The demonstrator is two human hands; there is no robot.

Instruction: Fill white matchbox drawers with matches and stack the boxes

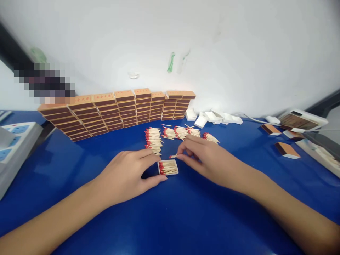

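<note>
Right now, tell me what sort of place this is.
Likely an indoor work table against a wall: stacked matchboxes line the back, loose matches lie in piles, and white trays sit beside the stack.

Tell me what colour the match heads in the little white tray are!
The match heads are red; the head view shows them best.

Bright, diffuse light on pale wall [239, 42], darker blue tabletop [170, 219], mild softness, stretched edges, pixelated patch [46, 81] at left
</note>
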